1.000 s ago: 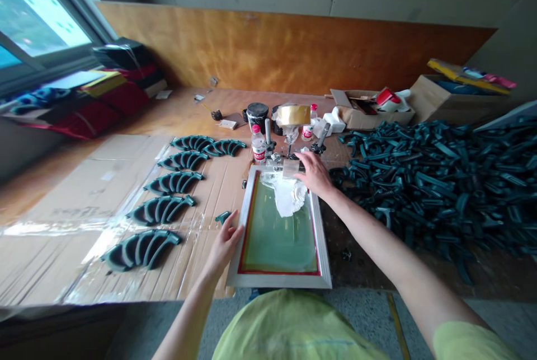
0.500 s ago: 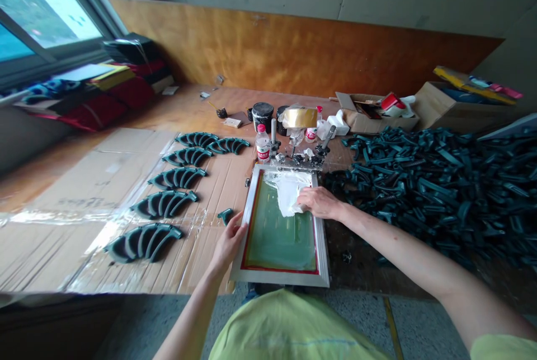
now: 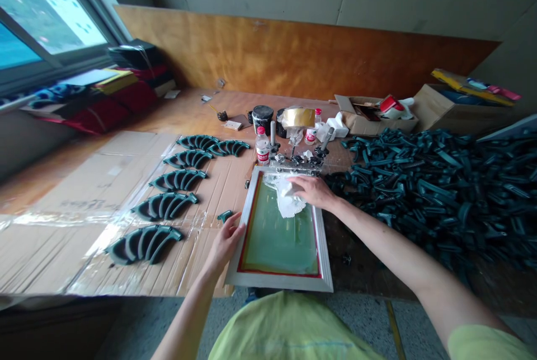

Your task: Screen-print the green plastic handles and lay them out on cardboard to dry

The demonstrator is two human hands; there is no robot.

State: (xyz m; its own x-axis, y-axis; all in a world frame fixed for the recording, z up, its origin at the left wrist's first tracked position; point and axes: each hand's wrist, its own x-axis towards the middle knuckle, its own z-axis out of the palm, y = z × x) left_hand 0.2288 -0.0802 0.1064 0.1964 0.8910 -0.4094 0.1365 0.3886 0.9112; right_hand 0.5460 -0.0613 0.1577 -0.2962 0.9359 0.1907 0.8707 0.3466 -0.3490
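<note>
The silk-screen frame (image 3: 325,253), with a light metal rim and green mesh (image 3: 272,237), lies in front of me and is tilted slightly. My left hand (image 3: 226,241) grips its left rim, the fingers partly out of sight at the edge. White ink (image 3: 289,207) covers part of the upper mesh. Over it, my right hand (image 3: 314,191) is closed on a pale flat scraper (image 3: 290,186), mostly covered by the fingers. A clamp stand (image 3: 297,163) with two upright posts meets the frame's far edge. A small dark green part (image 3: 225,216) sits just beyond my left fingers.
Rows of curved dark green parts (image 3: 165,206) lie on cardboard (image 3: 96,181) at left. A large heap of such parts (image 3: 423,192) fills the right. Behind the frame stand a red-capped bottle (image 3: 262,147), a black tub (image 3: 263,118), gold tape (image 3: 298,117) and a cardboard box (image 3: 373,124).
My right hand has lifted and shifted slightly up and left over the white ink, with the scraper turned. The frame's near end sits a little closer to me. My left hand stays at the rim.
</note>
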